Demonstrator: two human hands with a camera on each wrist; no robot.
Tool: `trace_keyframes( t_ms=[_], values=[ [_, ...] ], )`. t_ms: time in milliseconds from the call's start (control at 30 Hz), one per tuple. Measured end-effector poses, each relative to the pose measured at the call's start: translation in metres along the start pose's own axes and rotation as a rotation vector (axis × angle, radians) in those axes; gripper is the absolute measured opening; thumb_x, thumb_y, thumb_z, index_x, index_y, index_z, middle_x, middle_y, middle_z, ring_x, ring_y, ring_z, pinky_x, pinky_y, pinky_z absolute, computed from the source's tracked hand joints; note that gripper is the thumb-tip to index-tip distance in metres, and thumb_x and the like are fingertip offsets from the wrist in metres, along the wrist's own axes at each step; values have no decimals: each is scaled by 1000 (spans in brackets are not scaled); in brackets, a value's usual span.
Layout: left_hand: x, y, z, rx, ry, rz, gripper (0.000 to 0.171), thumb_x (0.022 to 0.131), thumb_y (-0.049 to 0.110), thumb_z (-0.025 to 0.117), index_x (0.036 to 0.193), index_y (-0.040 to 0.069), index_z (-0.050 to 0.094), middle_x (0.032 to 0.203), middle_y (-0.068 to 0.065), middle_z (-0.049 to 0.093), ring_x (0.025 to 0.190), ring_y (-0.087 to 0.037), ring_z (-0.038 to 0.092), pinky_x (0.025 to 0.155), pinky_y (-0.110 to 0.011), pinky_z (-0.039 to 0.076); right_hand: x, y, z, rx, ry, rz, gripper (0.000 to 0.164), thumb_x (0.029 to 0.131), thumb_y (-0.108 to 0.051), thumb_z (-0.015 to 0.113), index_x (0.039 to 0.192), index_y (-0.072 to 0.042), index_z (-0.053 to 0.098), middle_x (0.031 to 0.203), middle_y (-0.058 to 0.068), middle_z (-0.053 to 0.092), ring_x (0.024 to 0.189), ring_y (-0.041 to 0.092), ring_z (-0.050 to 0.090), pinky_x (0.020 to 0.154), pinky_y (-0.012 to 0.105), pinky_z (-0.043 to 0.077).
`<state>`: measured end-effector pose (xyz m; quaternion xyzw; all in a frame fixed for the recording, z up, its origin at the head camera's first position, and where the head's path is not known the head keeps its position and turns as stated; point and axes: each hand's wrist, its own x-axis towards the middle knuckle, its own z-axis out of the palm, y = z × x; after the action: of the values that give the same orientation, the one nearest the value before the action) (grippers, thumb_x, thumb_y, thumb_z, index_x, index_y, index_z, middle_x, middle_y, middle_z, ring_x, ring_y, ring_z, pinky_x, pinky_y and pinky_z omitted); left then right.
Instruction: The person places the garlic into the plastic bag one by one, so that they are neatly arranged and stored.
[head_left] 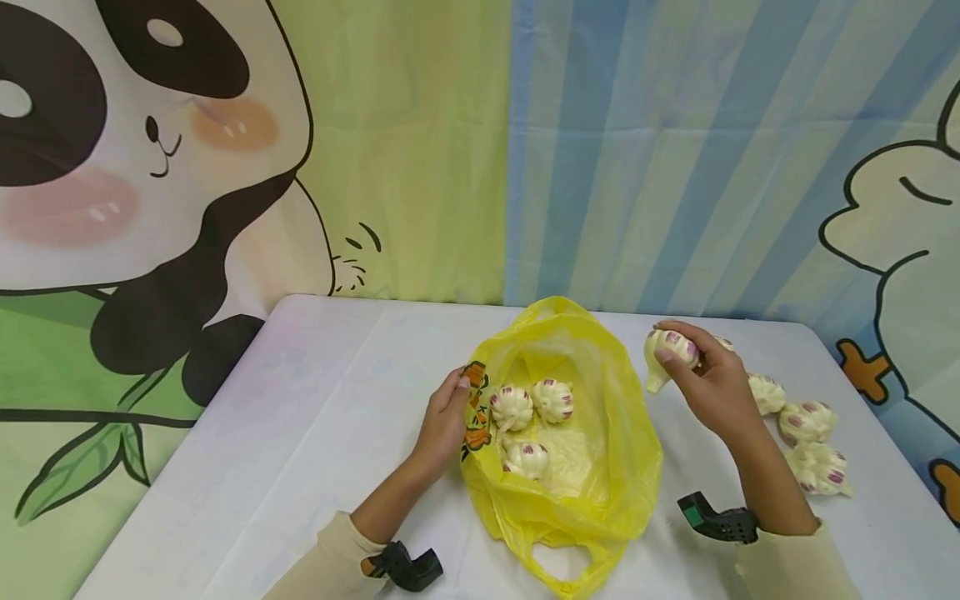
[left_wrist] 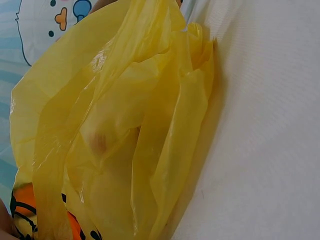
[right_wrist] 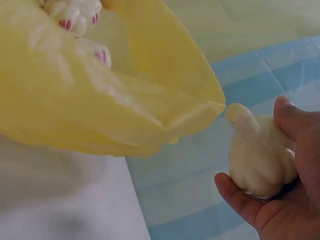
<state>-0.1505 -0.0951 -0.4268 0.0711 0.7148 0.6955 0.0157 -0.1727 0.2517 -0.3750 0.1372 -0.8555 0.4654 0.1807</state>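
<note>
Left hand (head_left: 442,427) and right hand (head_left: 716,385): bare. Left sleeve (head_left: 330,560) and right sleeve (head_left: 798,565): plain beige. Left wrist unit (head_left: 411,568): black, curved. Right wrist unit (head_left: 723,524): black, curved, green patch (head_left: 692,511) near one end.

Forearms (head_left: 387,502) aslant, left fingers (head_left: 448,390) in a pinch, right fingers (right_wrist: 239,201) in a curl.

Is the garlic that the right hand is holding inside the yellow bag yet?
No, the right hand holds that garlic bulb outside the yellow plastic bag, beside its opening.
</note>
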Motion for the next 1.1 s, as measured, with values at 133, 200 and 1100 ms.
trace_keyframes(
  t_ms=[133,200,1100],
  values=[
    [1,2,0,2,-10,-9,39,109,18,27,139,1,45,112,-23,56,103,-46,53,83,-41,48,0,-3,0,14,6,-10,40,95,-5,62,135,-6,56,118,-4,54,86,8,54,64,13,47],
    [1,2,0,6,-12,-10,39,109,18,27,139,1,45,113,-24,56,103,-46,53,83,-40,48,0,-6,0,25,11,-18,40,95,-3,62,135,-6,56,120,-4,54,87,8,55,65,13,47],
    [-1,-1,1,17,5,7,41,108,30,31,139,8,48,117,-25,56,101,-39,56,84,-40,48,11,-46,29,245,-203,-236,41,93,7,58,133,-3,55,131,12,54,101,13,60,79,22,52]
  ],
)
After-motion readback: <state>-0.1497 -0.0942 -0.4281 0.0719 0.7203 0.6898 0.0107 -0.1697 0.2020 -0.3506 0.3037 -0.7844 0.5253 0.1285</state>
